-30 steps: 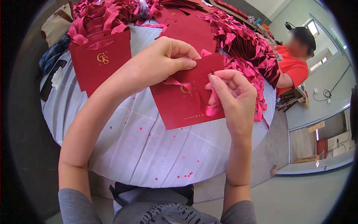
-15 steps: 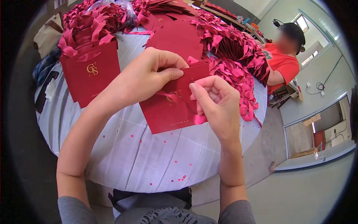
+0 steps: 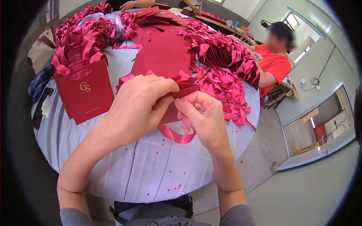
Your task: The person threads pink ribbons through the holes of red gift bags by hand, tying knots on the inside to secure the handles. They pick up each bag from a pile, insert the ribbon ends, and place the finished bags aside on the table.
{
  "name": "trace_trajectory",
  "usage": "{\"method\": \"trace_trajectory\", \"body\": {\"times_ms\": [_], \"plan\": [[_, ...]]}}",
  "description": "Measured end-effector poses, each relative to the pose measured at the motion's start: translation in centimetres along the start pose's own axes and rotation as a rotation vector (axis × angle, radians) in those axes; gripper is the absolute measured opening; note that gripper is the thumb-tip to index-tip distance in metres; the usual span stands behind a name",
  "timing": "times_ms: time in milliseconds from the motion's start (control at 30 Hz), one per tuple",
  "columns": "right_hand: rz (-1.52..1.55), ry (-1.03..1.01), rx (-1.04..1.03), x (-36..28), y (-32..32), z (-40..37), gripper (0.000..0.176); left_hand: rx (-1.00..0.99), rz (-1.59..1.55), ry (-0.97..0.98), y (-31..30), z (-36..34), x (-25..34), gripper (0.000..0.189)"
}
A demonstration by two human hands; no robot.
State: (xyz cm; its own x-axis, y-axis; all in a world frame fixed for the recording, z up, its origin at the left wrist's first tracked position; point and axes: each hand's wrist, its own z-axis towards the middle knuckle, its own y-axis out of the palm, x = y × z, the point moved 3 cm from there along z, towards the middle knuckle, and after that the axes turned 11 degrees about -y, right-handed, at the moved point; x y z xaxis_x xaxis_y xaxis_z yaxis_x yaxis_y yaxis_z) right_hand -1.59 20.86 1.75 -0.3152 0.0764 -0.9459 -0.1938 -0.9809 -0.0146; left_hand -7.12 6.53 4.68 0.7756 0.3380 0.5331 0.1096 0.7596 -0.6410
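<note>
My left hand (image 3: 137, 107) is closed on the top edge of a dark red paper gift bag (image 3: 187, 89), which is tipped so that its rim faces me. Close beside it, my right hand (image 3: 205, 122) pinches at the same rim, fingers curled over a pink ribbon (image 3: 177, 138). That ribbon hangs in a loop below the two hands. My fingertips hide where ribbon and bag meet. Left of my hands, another red gift bag (image 3: 86, 101) with a gold logo and a ribbon handle leans against a heap of ribboned bags (image 3: 85, 43).
Flat red bags (image 3: 162, 52) lie stacked ahead. To the right are a row of ribboned bags (image 3: 222, 52) and loose pink ribbons (image 3: 222, 88). Small red dots dot the white tablecloth (image 3: 158, 171). A person in a red shirt (image 3: 271, 64) sits at the right; other people's hands show at the far side.
The bag in my hands has tipped, its front turning out of sight and its rim toward me. Both hands have moved slightly left and down. The ribbon loop now hangs below them.
</note>
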Motion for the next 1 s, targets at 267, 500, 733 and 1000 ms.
{"method": "trace_trajectory", "body": {"times_ms": [267, 500, 733, 1000], "plan": [[-0.011, 0.077, 0.045, 0.4, 0.0, 0.4, 0.013, 0.013, 0.088, 0.062, 0.7, -0.1, 0.1, 0.021], [-0.302, -0.141, 0.048, 0.6, -0.1, 1.0, 0.011, -0.021, 0.117, 0.053, 0.9, 0.1, -0.3, 0.025], [-0.227, -0.252, 0.102, -0.3, 0.4, 0.3, 0.023, -0.048, 0.004, -0.01, 0.5, 0.2, -0.7, 0.029], [-0.348, -0.354, -0.08, 0.4, -0.8, 2.0, 0.014, -0.119, 0.024, -0.018, 0.7, 0.2, -0.9, 0.024]]}}
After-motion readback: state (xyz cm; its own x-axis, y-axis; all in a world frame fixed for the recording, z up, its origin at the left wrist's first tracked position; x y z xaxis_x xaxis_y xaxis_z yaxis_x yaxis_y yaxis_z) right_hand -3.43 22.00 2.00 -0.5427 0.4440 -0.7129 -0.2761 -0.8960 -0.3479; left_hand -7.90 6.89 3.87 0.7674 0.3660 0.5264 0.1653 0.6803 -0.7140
